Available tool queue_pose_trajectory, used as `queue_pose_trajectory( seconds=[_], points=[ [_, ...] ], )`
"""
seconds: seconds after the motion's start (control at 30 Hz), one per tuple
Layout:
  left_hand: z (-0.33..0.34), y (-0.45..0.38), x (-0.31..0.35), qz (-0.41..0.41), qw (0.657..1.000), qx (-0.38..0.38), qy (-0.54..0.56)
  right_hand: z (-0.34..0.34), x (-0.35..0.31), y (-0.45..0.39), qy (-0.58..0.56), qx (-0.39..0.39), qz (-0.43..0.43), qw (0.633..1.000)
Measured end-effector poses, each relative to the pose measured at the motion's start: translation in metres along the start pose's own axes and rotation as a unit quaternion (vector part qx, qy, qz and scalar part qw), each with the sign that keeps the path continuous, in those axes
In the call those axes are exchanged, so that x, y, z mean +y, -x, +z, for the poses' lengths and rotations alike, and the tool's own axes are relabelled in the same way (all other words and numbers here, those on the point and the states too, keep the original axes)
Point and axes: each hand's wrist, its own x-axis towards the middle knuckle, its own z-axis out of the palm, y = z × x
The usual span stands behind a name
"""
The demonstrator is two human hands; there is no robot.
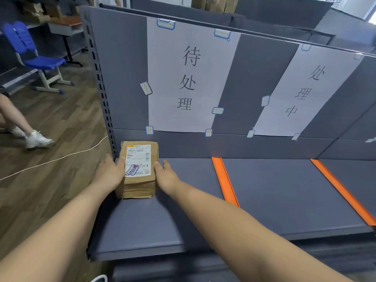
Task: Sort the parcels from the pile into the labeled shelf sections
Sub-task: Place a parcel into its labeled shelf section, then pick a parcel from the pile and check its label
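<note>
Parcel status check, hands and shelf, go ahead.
Left hand and right hand flank the parcel, fingers straight. Parcel on shelf, leftmost section, under the sign. Nothing in the way.

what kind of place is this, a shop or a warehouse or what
Probably a parcel sorting or mailroom area. A cardboard parcel with a shipping label sits on a grey metal shelf split by orange dividers, under paper signs naming each section. The left hand and right hand touch its sides.
</note>
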Motion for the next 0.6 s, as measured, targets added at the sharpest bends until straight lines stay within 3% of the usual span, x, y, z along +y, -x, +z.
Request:
queue_pose_trajectory(
  seconds=[0.3, 0.6],
  points=[
    [0.007, 0.038, 0.05, 0.096, 0.995, 0.016, 0.002, -0.068, 0.013, 0.012, 0.003, 0.044, -0.014, 0.999],
    [0.047, 0.095, 0.12, 0.122, 0.985, -0.123, 0.013, -0.126, 0.028, 0.042, -0.022, 0.07, -0.035, 0.997]
  ],
)
